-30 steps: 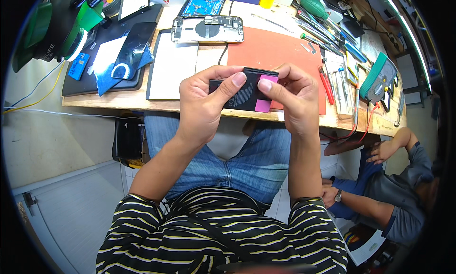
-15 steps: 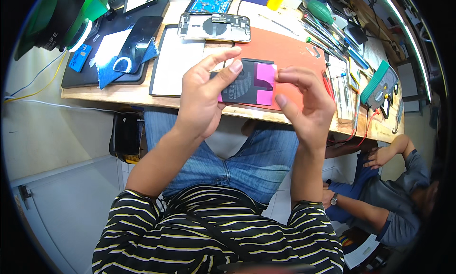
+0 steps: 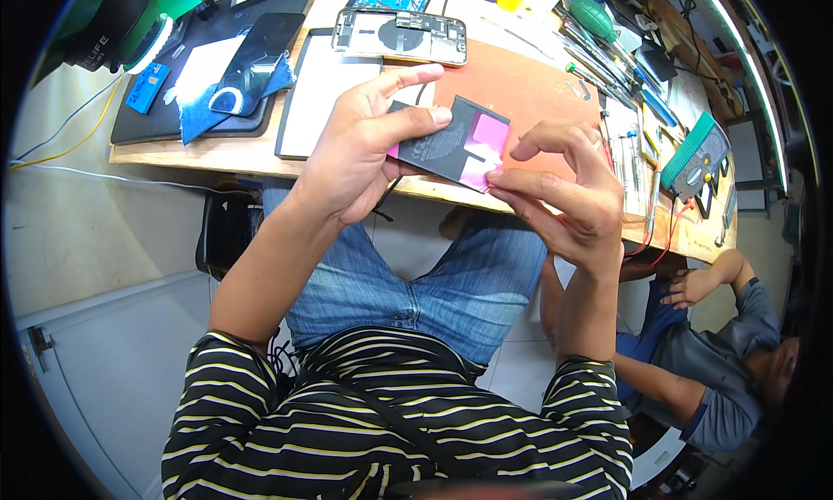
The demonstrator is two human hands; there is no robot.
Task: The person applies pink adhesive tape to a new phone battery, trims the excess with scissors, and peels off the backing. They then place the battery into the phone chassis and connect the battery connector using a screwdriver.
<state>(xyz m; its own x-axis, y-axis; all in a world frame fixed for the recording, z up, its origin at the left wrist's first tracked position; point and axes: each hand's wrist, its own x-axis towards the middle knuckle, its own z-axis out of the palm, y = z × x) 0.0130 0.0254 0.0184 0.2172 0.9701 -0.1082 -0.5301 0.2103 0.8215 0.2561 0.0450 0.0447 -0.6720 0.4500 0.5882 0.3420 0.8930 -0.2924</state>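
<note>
A flat black phone battery point(image 3: 438, 147) with pink film point(image 3: 491, 137) over its right end is held above the front edge of the bench. My left hand point(image 3: 347, 149) grips its left end, thumb on top and index finger stretched out past it. At the lower right corner, the thumb and index finger of my right hand point(image 3: 577, 196) pinch the edge of the pink film. The battery is tilted, its right end lower. Behind it lies an opened phone point(image 3: 401, 37) with its inner parts showing.
An orange mat point(image 3: 529, 84) and a white pad point(image 3: 325, 101) lie on the bench. At left, a dark phone point(image 3: 260, 58) rests on a black tray. Tools point(image 3: 607, 71), a multimeter point(image 3: 698, 157) and a green air blower point(image 3: 590, 19) crowd the right. Another person point(image 3: 711, 352) sits at right.
My right fingers have closed from a loose curl onto the film's lower right corner. The battery has tilted, its right end dropping. The whole view has shifted slightly.
</note>
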